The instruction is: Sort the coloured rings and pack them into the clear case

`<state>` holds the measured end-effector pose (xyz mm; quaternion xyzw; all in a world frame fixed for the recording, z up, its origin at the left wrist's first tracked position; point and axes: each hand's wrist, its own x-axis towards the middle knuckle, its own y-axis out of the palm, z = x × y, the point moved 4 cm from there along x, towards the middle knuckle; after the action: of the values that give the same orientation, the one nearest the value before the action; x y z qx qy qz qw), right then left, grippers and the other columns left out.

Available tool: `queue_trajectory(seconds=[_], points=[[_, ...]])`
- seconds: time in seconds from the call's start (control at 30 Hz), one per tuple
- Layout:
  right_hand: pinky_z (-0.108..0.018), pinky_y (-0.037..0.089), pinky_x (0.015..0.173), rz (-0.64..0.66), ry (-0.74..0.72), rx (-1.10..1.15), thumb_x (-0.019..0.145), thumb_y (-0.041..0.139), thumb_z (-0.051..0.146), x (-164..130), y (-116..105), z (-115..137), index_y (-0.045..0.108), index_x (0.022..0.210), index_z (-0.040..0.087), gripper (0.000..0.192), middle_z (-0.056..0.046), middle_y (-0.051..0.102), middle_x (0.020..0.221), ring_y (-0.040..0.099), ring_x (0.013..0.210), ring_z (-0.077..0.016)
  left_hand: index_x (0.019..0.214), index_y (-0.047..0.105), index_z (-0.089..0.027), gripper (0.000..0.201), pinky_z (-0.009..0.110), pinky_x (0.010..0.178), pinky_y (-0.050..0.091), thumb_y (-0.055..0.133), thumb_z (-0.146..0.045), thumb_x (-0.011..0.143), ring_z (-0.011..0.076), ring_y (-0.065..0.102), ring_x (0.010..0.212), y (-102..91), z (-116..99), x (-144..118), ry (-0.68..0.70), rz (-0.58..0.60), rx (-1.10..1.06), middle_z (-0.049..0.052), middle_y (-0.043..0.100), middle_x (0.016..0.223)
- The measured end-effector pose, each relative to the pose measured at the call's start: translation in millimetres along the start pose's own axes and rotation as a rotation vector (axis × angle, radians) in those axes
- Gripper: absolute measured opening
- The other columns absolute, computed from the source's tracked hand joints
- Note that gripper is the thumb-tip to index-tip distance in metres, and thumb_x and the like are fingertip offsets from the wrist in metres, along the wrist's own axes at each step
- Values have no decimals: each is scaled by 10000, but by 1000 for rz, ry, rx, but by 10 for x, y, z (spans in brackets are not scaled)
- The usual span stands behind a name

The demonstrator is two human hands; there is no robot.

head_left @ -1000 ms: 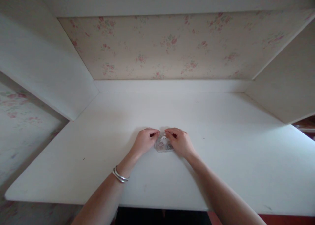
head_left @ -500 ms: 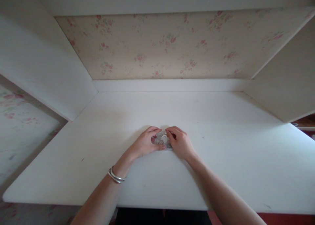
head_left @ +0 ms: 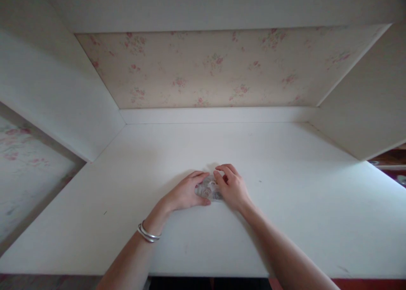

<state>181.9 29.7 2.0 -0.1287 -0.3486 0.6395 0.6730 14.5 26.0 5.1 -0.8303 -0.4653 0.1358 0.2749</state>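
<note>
Both hands close on a small clear packet [head_left: 208, 189] that lies flat on the desk [head_left: 285, 205] — the left hand [head_left: 185, 193] from its left side, the right hand [head_left: 232, 188] from its right. The left thumb runs along the packet's near edge and the left fingers curl over its far left corner, so the packet sits pinched in that hand. The right fingers bend down onto the packet's right part, touching it; whether they pinch it or only press on it cannot be told. The packet shows between the two hands, with pale round shapes inside it too small to make out.

Two thin silver bangles [head_left: 148, 233] ring the left wrist, toward the person from the packet. Both forearms come up from the near edge of the desk, bare.

Beyond the hands the white desktop runs on to a low white ledge [head_left: 218, 115], and above that stands a back panel [head_left: 218, 70] with a faint pattern of pink flowers. White side walls slope in to the left and right of the hands — well apart from them. Further left, past the side wall, more of the flowered paper [head_left: 22, 163] shows.
</note>
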Motion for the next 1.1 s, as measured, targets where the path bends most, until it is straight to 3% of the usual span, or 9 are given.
queue_trajectory(seconds=[0.13, 0.33, 0.57, 0.8, 0.93, 1.1], points=[[-285, 498, 695, 48, -33, -50, 879, 485, 437, -24, 8, 40, 614, 1072, 230, 311, -62, 577, 1101, 614, 775, -152, 1235, 550, -234, 731, 340, 884, 481, 819, -331, 562, 208, 560, 986, 13, 3, 25, -4, -60, 18, 72, 555, 1197], [-359, 494, 839, 133, -79, -98, 757, 632, 482, -64, 31, 95, 584, 1148, 237, 464, -82, 515, 1189, 597, 956, -214, 1298, 472, -200, 828, 328, 851, 489, 818, -364, 565, 208, 554, 973, 53, 84, 52, -1, -202, 10, 104, 530, 1227], [-403, 453, 935, 180, -77, -94, 624, 735, 476, -70, 22, 100, 519, 1232, 284, 673, -71, 453, 1269, 532, 1090, -246, 1354, 398, -245, 958, 316, 783, 502, 843, -327, 509, 171, 543, 866, 101, 73, 44, 21, -181, 40, 78, 518, 1181], [-387, 472, 918, 146, -98, -85, 661, 681, 299, -83, 12, 113, 504, 1231, 269, 598, -75, 428, 1312, 543, 1082, -229, 1362, 374, -258, 952, 345, 817, 500, 839, -314, 533, 165, 542, 868, 124, 56, 50, 42, -202, 17, 72, 487, 1185], [-350, 524, 807, 28, -54, -65, 703, 620, 272, -22, -114, 70, 515, 1193, 268, 501, -83, 367, 1370, 613, 907, -169, 1371, 356, -262, 927, 345, 807, 507, 819, -372, 575, 148, 535, 855, 117, 96, 49, 1, -229, -24, 86, 435, 1240], [-376, 508, 848, -283, 86, -32, 680, 657, 381, 176, -485, -327, 541, 1132, 241, 487, -96, 461, 1232, 599, 979, -211, 1371, 355, -266, 807, 312, 773, 506, 739, -428, 680, 136, 528, 848, 107, 98, 51, -50, -189, 9, 74, 455, 1229]])
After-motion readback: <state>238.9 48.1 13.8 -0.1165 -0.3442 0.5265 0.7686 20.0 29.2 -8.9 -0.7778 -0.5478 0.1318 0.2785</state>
